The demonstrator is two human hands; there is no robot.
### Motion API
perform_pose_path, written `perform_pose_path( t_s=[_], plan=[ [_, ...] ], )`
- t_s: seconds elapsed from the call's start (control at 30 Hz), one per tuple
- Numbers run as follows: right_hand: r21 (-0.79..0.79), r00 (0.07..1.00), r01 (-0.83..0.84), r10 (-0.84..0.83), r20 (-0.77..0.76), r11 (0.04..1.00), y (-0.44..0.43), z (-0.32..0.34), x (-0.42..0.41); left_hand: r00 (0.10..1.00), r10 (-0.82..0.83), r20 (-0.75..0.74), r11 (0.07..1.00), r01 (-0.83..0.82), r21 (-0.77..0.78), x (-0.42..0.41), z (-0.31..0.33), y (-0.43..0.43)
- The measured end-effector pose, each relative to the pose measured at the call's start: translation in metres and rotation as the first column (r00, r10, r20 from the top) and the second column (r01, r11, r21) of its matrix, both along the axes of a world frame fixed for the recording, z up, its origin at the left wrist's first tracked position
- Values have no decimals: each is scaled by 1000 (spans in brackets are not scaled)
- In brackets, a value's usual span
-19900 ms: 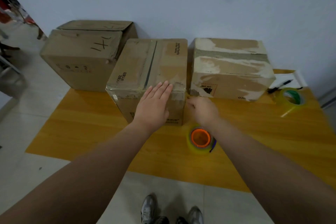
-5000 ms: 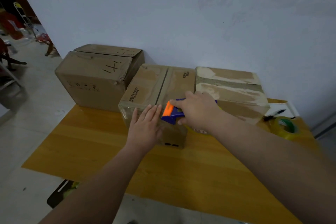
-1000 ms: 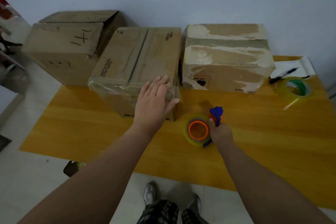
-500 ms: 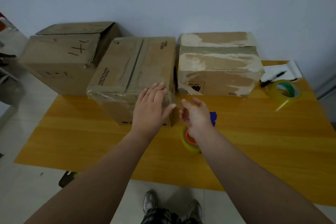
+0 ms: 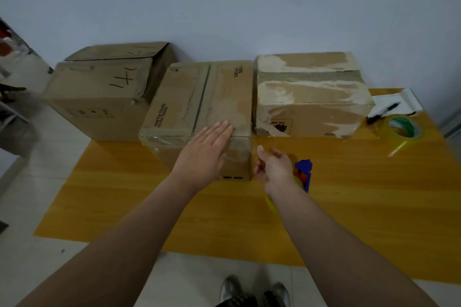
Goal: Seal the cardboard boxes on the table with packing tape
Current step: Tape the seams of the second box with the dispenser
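Observation:
Three cardboard boxes stand along the back of the yellow wooden table point(image 5: 349, 182). My left hand point(image 5: 204, 152) lies flat, fingers straight, over the near top edge of the middle box point(image 5: 199, 97), whose front carries clear tape. My right hand point(image 5: 274, 167) hovers just right of that box's front corner, fingers loosely spread and holding nothing. Behind and under it lies the blue and orange tape dispenser point(image 5: 303, 173) with its yellowish roll, mostly hidden by my wrist. The right box point(image 5: 309, 92) has a torn, peeled surface. The left box point(image 5: 104, 92) has black marks on top.
A second roll of clear tape point(image 5: 401, 129) with a green core lies at the table's right end, a loose strip trailing forward. Behind it are white paper and a black pen point(image 5: 384, 112). A wall stands close behind the boxes. My shoes point(image 5: 254, 291) show below the table's near edge.
My right hand has let go of the tape dispenser, left it on the table and risen toward the middle box's corner. My left hand has stayed on the box.

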State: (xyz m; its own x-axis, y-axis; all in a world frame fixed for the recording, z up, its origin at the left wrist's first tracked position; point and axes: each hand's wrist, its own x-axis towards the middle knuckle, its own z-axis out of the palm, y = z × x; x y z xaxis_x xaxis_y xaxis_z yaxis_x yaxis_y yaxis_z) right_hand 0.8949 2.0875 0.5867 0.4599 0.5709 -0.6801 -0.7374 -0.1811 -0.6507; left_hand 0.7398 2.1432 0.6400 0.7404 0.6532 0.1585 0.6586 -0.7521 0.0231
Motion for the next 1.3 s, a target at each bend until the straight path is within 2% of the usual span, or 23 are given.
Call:
perform_pose_path(
  t_s=[0.13,0.2,0.27,0.3,0.33,0.37,0.4,0.43,0.5,0.6,0.7,0.8,0.83,0.9,0.97,1.03,1.07,1.23,1.3],
  plan=[
    [13,1000,31,-31,-2,999,8,-5,-14,999,12,42,1000,-12,-8,2,-4,1],
    [-5,997,-6,6,73,1000,11,-9,-19,998,18,63,1000,-18,-6,2,-7,1],
    [-131,945,-88,124,303,987,8,-11,-23,996,19,83,1000,-20,1,2,-8,1],
    [-200,872,-94,177,456,975,4,-13,-23,996,15,92,1000,-15,0,2,-8,1],
    [-193,785,-70,174,595,979,0,-14,-22,995,10,100,1000,-10,-3,2,-8,1],
    [-109,713,-74,129,689,991,-4,-14,-21,994,6,107,1000,-6,-6,2,-8,2],
    [13,697,-107,65,714,994,-8,-13,-22,994,3,112,1000,-2,-9,2,-8,2],
    [131,745,-162,34,666,978,-11,-11,-26,994,-3,113,1000,4,-12,2,-8,2],
    [293,843,-302,110,527,907,-18,-12,-36,993,-18,113,1000,20,-14,1,-7,3],
    [227,801,-523,382,461,822,-30,-21,-46,991,-6,133,1000,10,-27,0,-6,4],
    [12,626,-691,591,509,722,-41,-27,-33,993,-16,117,999,19,-26,1,-7,5],
    [-82,542,-636,520,661,767,-34,-20,-12,994,-30,106,999,32,-19,0,-8,6],
    [-152,465,-616,512,722,773,-28,-14,-3,994,-29,105,999,31,-16,0,-8,6],
    [-397,160,-590,584,795,703,-13,2,16,994,-29,102,999,31,-14,0,-7,6],
    [-614,-130,-551,669,732,566,3,19,28,995,-36,93,999,38,-16,0,-7,7],
    [-751,-333,-482,699,633,451,17,31,33,996,-37,85,999,39,-21,-1,-6,9],
    [-788,-395,-451,698,597,419,23,36,34,996,-35,83,999,37,-23,-1,-6,9],
    [-815,-492,-419,655,574,400,36,57,42,996,-36,77,999,38,-36,-1,-5,9],
    [-784,-489,-445,616,618,433,35,63,48,996,-38,78,998,41,-43,-1,-3,10]
  ],
)
